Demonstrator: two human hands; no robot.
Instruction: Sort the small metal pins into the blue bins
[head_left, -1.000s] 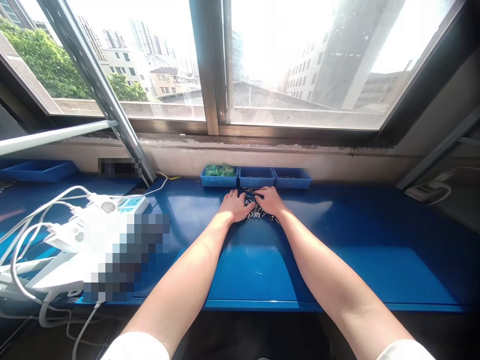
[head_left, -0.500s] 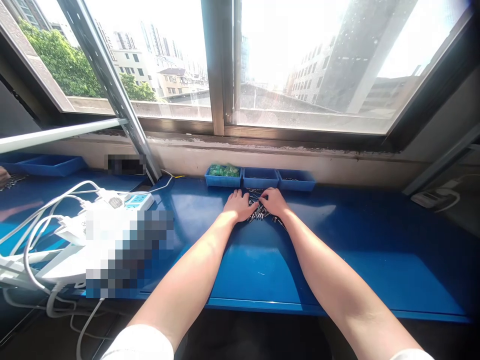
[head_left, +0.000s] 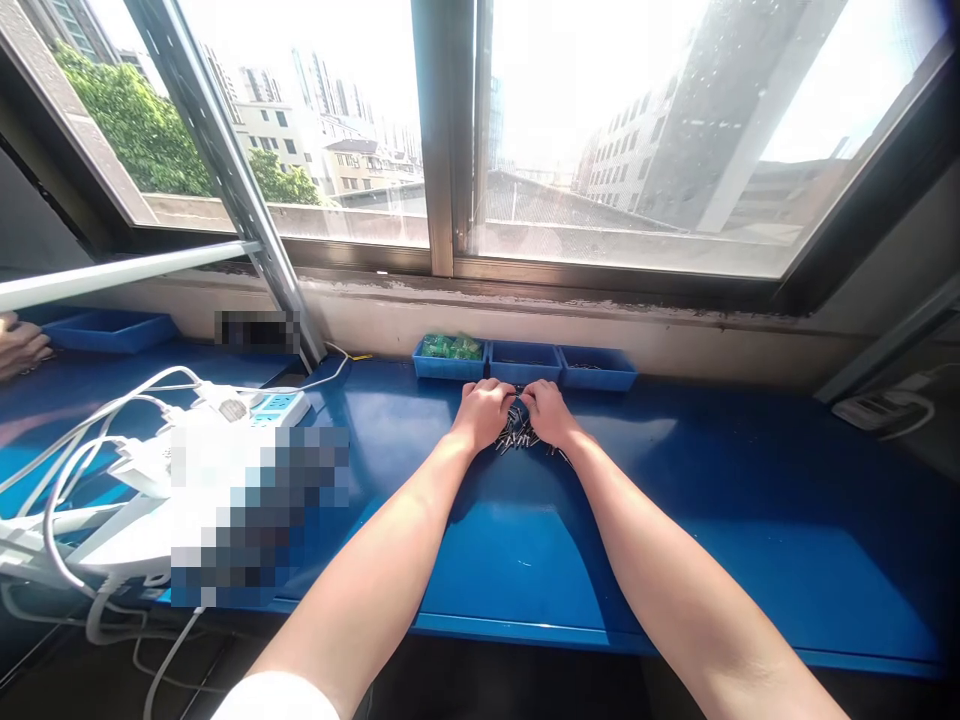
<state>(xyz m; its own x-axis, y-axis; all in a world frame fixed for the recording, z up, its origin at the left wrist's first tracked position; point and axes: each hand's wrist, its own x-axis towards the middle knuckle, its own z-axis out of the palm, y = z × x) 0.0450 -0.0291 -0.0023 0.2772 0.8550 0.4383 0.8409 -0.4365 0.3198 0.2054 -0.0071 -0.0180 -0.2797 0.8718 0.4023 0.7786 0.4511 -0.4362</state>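
My left hand (head_left: 486,408) is closed, thumb and fingers pinched together over the far side of a loose pile of small screw-like metal parts (head_left: 517,436). My right hand (head_left: 549,410) is also closed, its fingertips almost meeting those of the left. Whatever lies between the fingertips is too small to make out. Thin dark and silvery pieces of the pile show between and below the hands. Just behind them stands a row of blue bins: one with green packets (head_left: 452,347), a middle bin (head_left: 523,378), and a right bin (head_left: 600,381) with some small dark parts inside.
The blue table (head_left: 517,560) runs under a window. On the left are a white power strip (head_left: 279,406), white cables and plugs, and a metal rack post (head_left: 259,240). Another person's hand (head_left: 21,345) is at the far left beside another blue bin (head_left: 112,332).
My left hand has gone from lying spread on the pile to a pinch near the right hand's fingertips. The other person's hand has come further into view.
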